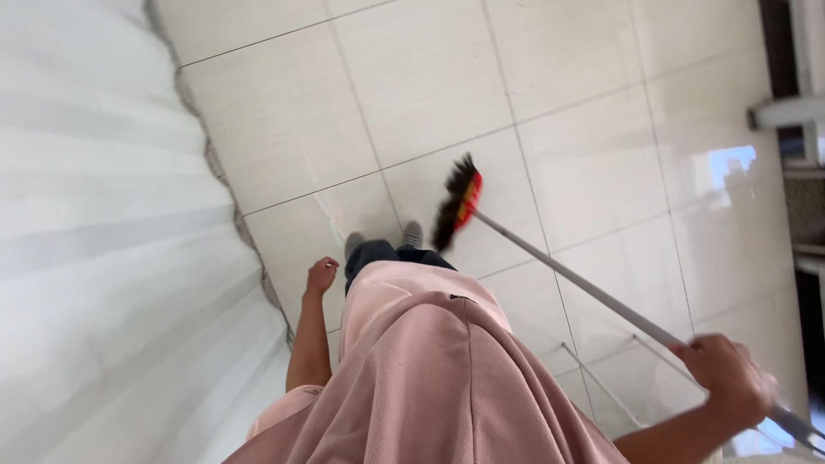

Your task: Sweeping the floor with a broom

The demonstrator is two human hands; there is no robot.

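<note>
Head view shows the right hand point(729, 378) closed around the near end of a grey broom handle point(584, 283), whose red head with dark bristles point(457, 203) rests on the pale tiled floor point(412, 86) just beyond the feet. It looks light and stiff, bristles springy, best gripped high on the pole. Left hand point(321, 277) hangs loosely curled, fingers holding nothing, beside a white wall point(94, 223); no packages or signs show.

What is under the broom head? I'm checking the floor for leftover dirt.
Under the broom head lies pale floor tile with a grout line beside it. The bristles cover the spot they touch, so any dirt there is hidden. The right hand grips the handle.
</note>
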